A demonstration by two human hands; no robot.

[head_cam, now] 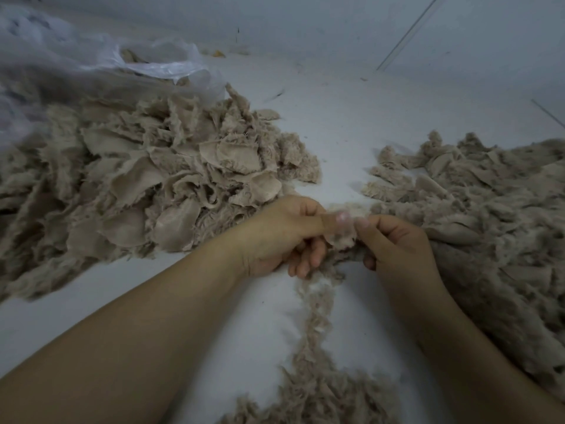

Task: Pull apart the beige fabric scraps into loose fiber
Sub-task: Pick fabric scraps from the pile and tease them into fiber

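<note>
While both thumbs meet at frame centre, the left hand (pixel 284 234) and right hand (pixel 394 246) pinch one beige scrap (pixel 342 231) between them. Unpicked scraps (pixel 171 179) are heaped at nine o'clock; loose fiber (pixel 495 228) spreads at three and trails toward six.

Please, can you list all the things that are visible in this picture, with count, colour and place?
scrap: one, beige, pinched between both hands at centre
pile of fabric scraps: one, beige, left on the floor
second pile: one, beige, right, scraps mixed with fluff
loose fiber: one trail, beige, below the hands toward the bottom edge
plastic bag: one, clear whitish, upper left behind the pile
floor: one, white, under everything
left hand: one, holds the scrap
right hand: one, holds the scrap
</note>
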